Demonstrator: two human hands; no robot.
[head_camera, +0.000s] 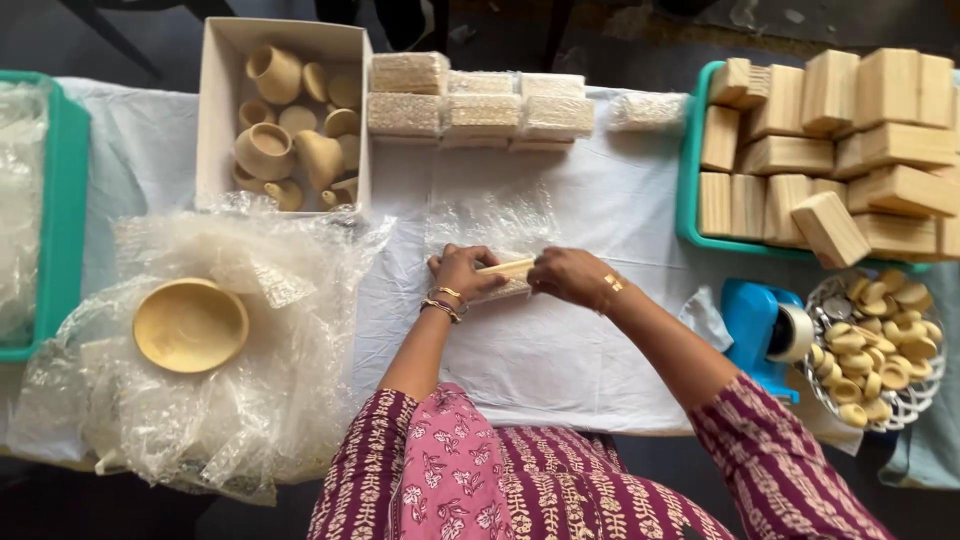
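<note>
Wooden, pale and rectangular, the block lay at the centre of the white cloth-covered table in the head view, resting on a sheet of bubble wrap. The left hand was closed over the block's left end, fingers curled on top. The right hand gripped the right end in the same manner. Both hands held the block and the wrap together; how far the wrap went round the block could not be told.

Behind the hands, at the table's far edge, stood a row of blocks already in bubble wrap, stacked in two layers. To the far left of them sat a white cardboard box holding small turned wooden pots. Near left, a heap of loose clear plastic wrap carried a shallow wooden bowl. A teal tray stood at the left edge.

On the right, a second teal tray held a pile of bare wooden blocks. Just in front of it stood a blue tape dispenser, and beside that a white basket of small wooden pieces.
</note>
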